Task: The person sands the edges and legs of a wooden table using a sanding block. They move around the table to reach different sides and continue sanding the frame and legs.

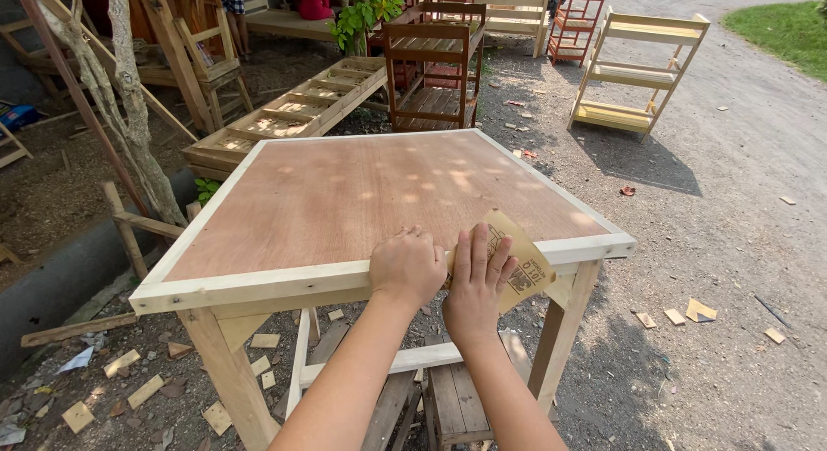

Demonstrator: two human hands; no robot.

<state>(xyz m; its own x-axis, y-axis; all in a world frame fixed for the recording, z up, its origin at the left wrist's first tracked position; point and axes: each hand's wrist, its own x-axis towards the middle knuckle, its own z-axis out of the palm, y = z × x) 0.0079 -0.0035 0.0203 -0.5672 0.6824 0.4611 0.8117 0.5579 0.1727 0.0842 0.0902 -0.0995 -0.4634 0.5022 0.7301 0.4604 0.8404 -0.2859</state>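
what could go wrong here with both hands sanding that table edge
The left hand and right hand press sandpaper on the raw wooden edge bare, so splinters seem possible. Offcuts litter the ground by the table leg, a likely trip hazard.

**Hidden and cut off**

The left hand [407,267] curls over the table [258,283] edge, so its fingertips cannot be seen; the right hand [476,283] covers the lower part of the sandpaper [521,261], and whether the left hand touches the sheet cannot be told; both forearms run off the bottom edge; the table legs are cut off below; a person [231,3] at the top edge shows only lower body and legs; the stool [448,399] under the table is partly hidden by the arms.
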